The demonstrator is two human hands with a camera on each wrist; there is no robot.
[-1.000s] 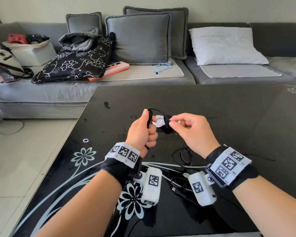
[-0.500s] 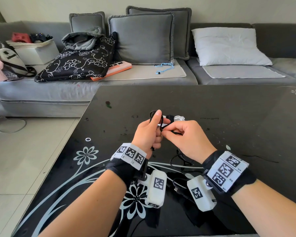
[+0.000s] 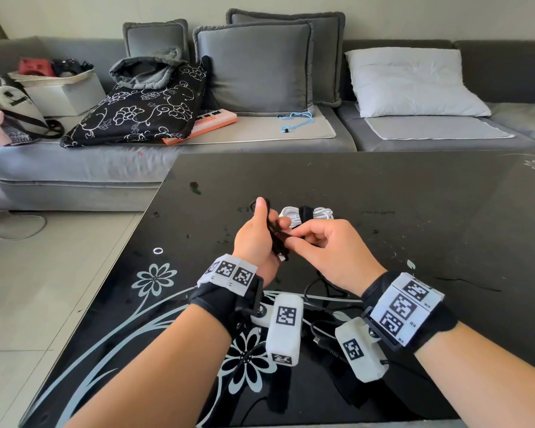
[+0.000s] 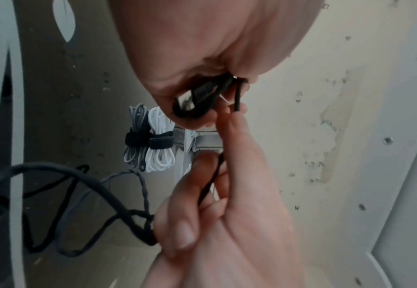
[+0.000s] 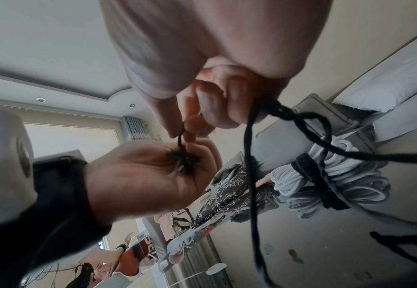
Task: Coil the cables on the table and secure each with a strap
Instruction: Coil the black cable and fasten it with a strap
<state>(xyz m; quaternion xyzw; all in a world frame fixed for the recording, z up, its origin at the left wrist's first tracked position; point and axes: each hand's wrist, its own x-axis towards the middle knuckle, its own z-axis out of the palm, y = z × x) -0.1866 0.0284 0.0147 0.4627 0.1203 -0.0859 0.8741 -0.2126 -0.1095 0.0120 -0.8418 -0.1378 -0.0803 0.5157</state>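
Observation:
My left hand (image 3: 267, 230) grips a small bunch of black cable (image 3: 278, 247) in its curled fingers; in the left wrist view a USB plug (image 4: 190, 97) sticks out of that grip. My right hand (image 3: 294, 239) pinches a strand of the same cable between thumb and fingertips, right against the left hand. The rest of the black cable hangs down and lies loose on the black glass table (image 3: 383, 193) below my wrists. Just beyond the hands a coiled white cable (image 3: 320, 214) lies on the table, bound round its middle by a black strap (image 3: 305, 211).
The table has white flower patterns and a small white ring (image 3: 158, 250) near its left edge. A grey sofa (image 3: 74, 162) with cushions, a patterned black bag and boxes stands behind the table. Tiled floor lies to the left.
The strapped white coil, held between my hands a second ago, now lies on the table beyond them. My right hand has moved onto the black cable in my left hand.

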